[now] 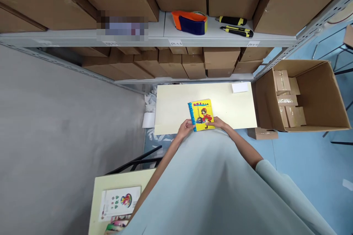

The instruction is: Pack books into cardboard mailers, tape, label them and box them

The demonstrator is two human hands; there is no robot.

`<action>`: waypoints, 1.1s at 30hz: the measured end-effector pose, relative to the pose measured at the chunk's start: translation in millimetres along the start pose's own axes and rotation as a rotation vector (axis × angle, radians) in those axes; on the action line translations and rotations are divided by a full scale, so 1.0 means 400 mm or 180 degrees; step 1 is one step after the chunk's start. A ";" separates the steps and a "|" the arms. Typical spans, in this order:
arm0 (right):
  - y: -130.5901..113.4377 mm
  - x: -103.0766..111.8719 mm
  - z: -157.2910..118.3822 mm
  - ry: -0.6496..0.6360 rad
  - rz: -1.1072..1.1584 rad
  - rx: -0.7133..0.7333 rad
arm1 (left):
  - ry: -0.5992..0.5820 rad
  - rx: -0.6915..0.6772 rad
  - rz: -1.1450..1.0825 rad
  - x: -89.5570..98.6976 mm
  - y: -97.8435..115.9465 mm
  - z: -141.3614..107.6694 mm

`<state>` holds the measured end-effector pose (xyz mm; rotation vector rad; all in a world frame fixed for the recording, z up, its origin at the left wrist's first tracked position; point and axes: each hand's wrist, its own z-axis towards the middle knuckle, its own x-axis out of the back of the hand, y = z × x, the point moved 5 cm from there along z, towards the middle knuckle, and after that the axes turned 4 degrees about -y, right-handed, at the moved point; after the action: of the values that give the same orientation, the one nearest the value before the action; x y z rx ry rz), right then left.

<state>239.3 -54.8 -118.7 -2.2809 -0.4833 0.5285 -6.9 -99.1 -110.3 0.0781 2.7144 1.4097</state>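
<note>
Yellow book (202,114), one: cover uppermost, blue strip along its left edge, located at the near side of the pale counter (171,110); whether it rests there or is lifted cannot be told.

Left hand (186,128), one: closed on the book's lower left edge. Right hand (219,122), one: closed on the right edge, thumb laid over the cover.

Handling note (a judgement): the step appears to be a two-handed hold. Best done with light, even pressure from both sides — too tight a pinch could bow the cover, too slack a grip could let the pages fan. Thumbs should lie flat near the margins, the book level and squarely over the counter.

Count of the surroundings:
— White item (239,87), flat-topped, far right of the counter: one.
— Cutters (237,31), black and yellow, on the shelf (154,36): two.
— Orange-and-navy object (193,24), beside the cutters: one, use uncertain.
— Large open carton (338,95), right: one, containing at least five small boxes (286,100).
— White roll (149,120), left of the counter: one.
— Side table (96,198), lower left: one, bearing a white-covered book (121,202) and at least one more item, partly hidden.
</note>
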 end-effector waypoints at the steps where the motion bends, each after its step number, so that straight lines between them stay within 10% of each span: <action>1: 0.009 0.004 0.001 -0.0007 -0.0015 -0.0058 | 0.0008 0.0072 0.0036 -0.002 -0.016 0.003; 11: 0.037 0.005 0.005 -0.0120 -0.0167 -0.0338 | -0.0143 0.0338 0.0131 -0.010 -0.077 -0.006; 25: -0.146 -0.071 -0.012 -0.0002 0.0220 0.0351 | 0.0051 -0.0238 -0.0333 0.022 0.113 -0.022; 33: -0.171 -0.138 0.038 -0.0188 0.0167 0.0730 | 0.0256 -0.0155 -0.0660 0.076 0.114 -0.022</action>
<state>172.4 -27.8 -66.3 -2.0677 -0.3720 0.6451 -37.6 -77.6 -69.5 -0.2609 2.6557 1.4457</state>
